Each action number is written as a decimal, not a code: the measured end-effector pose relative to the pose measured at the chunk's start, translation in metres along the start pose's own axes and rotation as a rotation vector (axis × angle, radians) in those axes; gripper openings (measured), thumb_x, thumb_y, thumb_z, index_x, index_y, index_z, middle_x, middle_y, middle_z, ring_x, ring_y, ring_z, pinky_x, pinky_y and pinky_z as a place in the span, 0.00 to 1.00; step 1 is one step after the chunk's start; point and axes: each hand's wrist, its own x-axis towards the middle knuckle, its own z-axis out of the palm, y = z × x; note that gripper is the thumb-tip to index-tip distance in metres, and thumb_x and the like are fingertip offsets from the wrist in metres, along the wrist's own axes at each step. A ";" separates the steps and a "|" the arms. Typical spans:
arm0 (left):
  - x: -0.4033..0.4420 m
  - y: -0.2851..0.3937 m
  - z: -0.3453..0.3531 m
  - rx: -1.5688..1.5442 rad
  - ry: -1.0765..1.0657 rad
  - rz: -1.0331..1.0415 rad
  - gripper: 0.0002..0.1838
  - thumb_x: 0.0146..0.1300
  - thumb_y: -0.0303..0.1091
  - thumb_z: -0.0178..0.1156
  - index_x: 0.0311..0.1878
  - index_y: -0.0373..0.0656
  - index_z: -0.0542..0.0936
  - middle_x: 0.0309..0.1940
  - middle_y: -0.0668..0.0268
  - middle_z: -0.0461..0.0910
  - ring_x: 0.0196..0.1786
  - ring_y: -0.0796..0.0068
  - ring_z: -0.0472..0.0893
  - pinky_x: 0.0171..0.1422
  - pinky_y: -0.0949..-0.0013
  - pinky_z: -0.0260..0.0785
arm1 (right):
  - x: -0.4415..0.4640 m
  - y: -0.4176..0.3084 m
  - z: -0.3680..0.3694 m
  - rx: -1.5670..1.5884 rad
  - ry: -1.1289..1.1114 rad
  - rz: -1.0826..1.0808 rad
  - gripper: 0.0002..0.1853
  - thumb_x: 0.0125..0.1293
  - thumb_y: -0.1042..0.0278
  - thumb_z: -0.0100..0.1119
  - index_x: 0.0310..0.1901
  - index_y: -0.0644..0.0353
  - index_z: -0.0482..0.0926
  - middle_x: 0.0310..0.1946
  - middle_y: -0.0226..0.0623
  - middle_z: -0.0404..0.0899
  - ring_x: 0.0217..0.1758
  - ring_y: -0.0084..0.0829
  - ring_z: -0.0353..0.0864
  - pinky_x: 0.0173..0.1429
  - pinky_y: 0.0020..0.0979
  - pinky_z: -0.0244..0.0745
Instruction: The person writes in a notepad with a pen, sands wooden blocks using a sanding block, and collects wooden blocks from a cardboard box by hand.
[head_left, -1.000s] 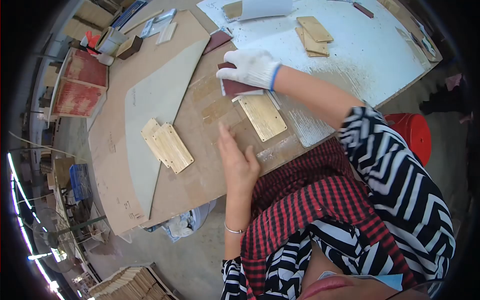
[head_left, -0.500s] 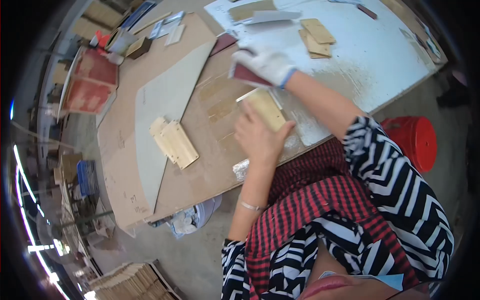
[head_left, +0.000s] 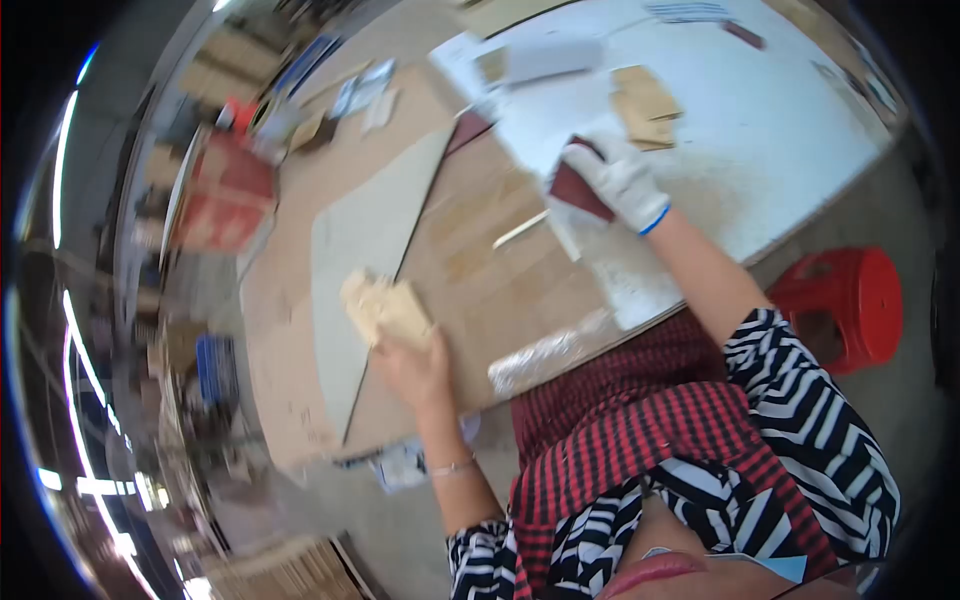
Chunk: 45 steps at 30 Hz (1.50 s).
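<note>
My left hand [head_left: 415, 370], bare with a bracelet at the wrist, has its fingers closed on a small pale wooden board [head_left: 402, 312]. That board lies on or against the small stack of similar boards [head_left: 362, 290] at the left; motion blur hides whether it rests there. In a white glove, my right hand [head_left: 622, 180] grips a dark red sanding block [head_left: 580, 192] above the white part of the worktop. Between the hands, a thin white strip [head_left: 521, 230] and the strip-like edge beside it lie on the brown board surface.
More thin wooden boards [head_left: 645, 105] lie at the back right, near papers [head_left: 550, 60]. A grey triangular panel [head_left: 375, 215] covers part of the table's left side. Clear tape [head_left: 550, 352] lines the front edge. A red stool [head_left: 865, 305] stands at the right.
My left hand has carried the board from the table's middle left to the stack. My right hand, with the sanding block, has moved right and slightly down. The view has shifted.
</note>
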 end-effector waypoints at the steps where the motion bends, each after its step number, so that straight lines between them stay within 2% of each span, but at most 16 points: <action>1: 0.011 0.019 0.008 -0.035 -0.007 0.059 0.44 0.49 0.49 0.73 0.64 0.30 0.69 0.51 0.42 0.73 0.55 0.43 0.72 0.62 0.48 0.64 | 0.004 0.004 -0.013 -0.038 0.054 0.017 0.20 0.70 0.49 0.55 0.43 0.61 0.83 0.36 0.50 0.82 0.42 0.45 0.82 0.50 0.39 0.76; 5: 0.032 0.098 0.026 -0.296 0.081 0.496 0.38 0.50 0.46 0.75 0.60 0.35 0.74 0.53 0.45 0.74 0.57 0.45 0.73 0.62 0.50 0.64 | 0.017 0.031 -0.043 0.193 0.458 0.034 0.16 0.70 0.53 0.58 0.45 0.57 0.82 0.43 0.40 0.82 0.46 0.37 0.81 0.51 0.34 0.75; 8: 0.054 0.209 0.064 -0.548 -0.073 0.759 0.36 0.49 0.47 0.75 0.59 0.40 0.76 0.55 0.49 0.75 0.59 0.48 0.73 0.63 0.51 0.64 | 0.034 0.085 -0.069 1.069 0.732 0.343 0.17 0.72 0.52 0.56 0.48 0.58 0.79 0.41 0.33 0.82 0.42 0.29 0.79 0.49 0.31 0.75; 12: 0.082 0.338 0.095 -0.480 -0.315 0.728 0.36 0.51 0.54 0.70 0.61 0.44 0.77 0.56 0.50 0.76 0.60 0.48 0.73 0.63 0.48 0.63 | 0.045 0.043 -0.088 1.330 1.032 0.406 0.14 0.74 0.51 0.53 0.44 0.53 0.78 0.33 0.26 0.76 0.36 0.21 0.75 0.44 0.27 0.72; 16: 0.089 0.408 0.114 -0.359 -0.386 0.615 0.41 0.44 0.59 0.70 0.57 0.40 0.78 0.55 0.47 0.75 0.60 0.47 0.72 0.62 0.44 0.63 | 0.037 0.070 -0.072 1.224 0.931 0.511 0.16 0.75 0.53 0.51 0.50 0.57 0.78 0.42 0.31 0.81 0.46 0.29 0.78 0.51 0.33 0.74; 17: 0.092 0.411 0.117 -0.308 -0.398 0.604 0.35 0.50 0.56 0.66 0.56 0.41 0.79 0.54 0.48 0.76 0.60 0.46 0.72 0.62 0.43 0.64 | 0.035 0.082 -0.064 1.200 0.913 0.526 0.17 0.75 0.53 0.51 0.51 0.58 0.78 0.44 0.33 0.82 0.48 0.31 0.78 0.52 0.34 0.74; 19: 0.097 0.424 0.129 -0.218 -0.418 0.607 0.25 0.61 0.50 0.59 0.54 0.43 0.81 0.54 0.51 0.78 0.60 0.44 0.74 0.60 0.41 0.65 | 0.030 0.104 -0.051 0.720 0.823 0.383 0.18 0.76 0.54 0.48 0.50 0.60 0.79 0.44 0.38 0.81 0.48 0.38 0.79 0.53 0.37 0.74; 21: 0.102 0.421 0.155 -0.234 -0.293 0.571 0.20 0.62 0.46 0.57 0.49 0.42 0.82 0.49 0.48 0.79 0.58 0.45 0.75 0.60 0.41 0.66 | 0.033 0.092 -0.050 0.580 0.767 0.394 0.19 0.77 0.54 0.47 0.49 0.63 0.79 0.44 0.45 0.81 0.48 0.44 0.78 0.53 0.38 0.73; 23: 0.109 0.404 0.137 -0.415 -0.422 0.531 0.29 0.48 0.48 0.64 0.48 0.36 0.80 0.53 0.41 0.75 0.58 0.41 0.72 0.62 0.43 0.65 | 0.034 0.072 -0.051 0.643 0.741 0.451 0.20 0.77 0.53 0.47 0.49 0.64 0.80 0.46 0.48 0.81 0.49 0.45 0.78 0.53 0.38 0.72; 27: 0.100 0.310 0.104 -0.738 -0.077 0.675 0.28 0.46 0.39 0.65 0.52 0.35 0.78 0.51 0.42 0.74 0.56 0.43 0.72 0.59 0.45 0.65 | 0.034 0.058 -0.058 0.823 0.696 0.538 0.22 0.77 0.50 0.45 0.51 0.63 0.80 0.47 0.50 0.80 0.51 0.45 0.78 0.56 0.39 0.71; 30: 0.058 0.223 0.057 -0.626 0.015 0.674 0.31 0.46 0.39 0.66 0.56 0.37 0.78 0.54 0.43 0.71 0.57 0.44 0.70 0.60 0.46 0.65 | 0.032 0.050 -0.058 0.334 0.568 0.518 0.25 0.76 0.46 0.45 0.50 0.64 0.80 0.45 0.48 0.81 0.50 0.43 0.78 0.56 0.40 0.71; 31: 0.033 0.195 0.035 -0.529 -0.048 0.659 0.32 0.47 0.38 0.66 0.58 0.38 0.77 0.55 0.43 0.71 0.57 0.44 0.70 0.61 0.47 0.64 | 0.030 0.079 -0.041 0.173 0.641 0.307 0.26 0.75 0.45 0.46 0.49 0.64 0.80 0.44 0.48 0.81 0.49 0.43 0.78 0.56 0.41 0.71; 33: -0.010 0.148 0.011 -0.364 -0.119 0.578 0.33 0.47 0.36 0.66 0.60 0.39 0.76 0.56 0.44 0.71 0.58 0.44 0.70 0.63 0.48 0.63 | 0.027 0.098 -0.026 0.391 0.582 0.305 0.23 0.75 0.47 0.49 0.49 0.62 0.79 0.44 0.40 0.80 0.49 0.33 0.77 0.55 0.37 0.72; 34: -0.030 0.133 0.008 -0.314 -0.155 0.560 0.33 0.48 0.37 0.68 0.61 0.39 0.76 0.56 0.43 0.70 0.57 0.43 0.69 0.63 0.48 0.63 | 0.030 0.075 -0.040 0.724 0.442 0.528 0.19 0.75 0.51 0.51 0.50 0.59 0.78 0.46 0.32 0.80 0.49 0.24 0.76 0.54 0.32 0.74; 35: -0.048 0.119 0.002 -0.268 -0.201 0.542 0.34 0.48 0.38 0.69 0.61 0.39 0.76 0.57 0.42 0.70 0.57 0.41 0.69 0.63 0.48 0.63 | 0.024 0.061 -0.037 0.732 0.462 0.498 0.18 0.75 0.51 0.52 0.50 0.59 0.78 0.44 0.31 0.79 0.47 0.23 0.76 0.53 0.30 0.74; 45: -0.048 0.128 0.029 -0.429 -0.238 0.509 0.37 0.50 0.44 0.73 0.61 0.34 0.74 0.61 0.37 0.65 0.57 0.37 0.67 0.62 0.48 0.63 | 0.022 0.034 -0.036 0.644 0.372 0.480 0.18 0.74 0.53 0.54 0.49 0.62 0.79 0.40 0.29 0.79 0.43 0.19 0.75 0.49 0.26 0.73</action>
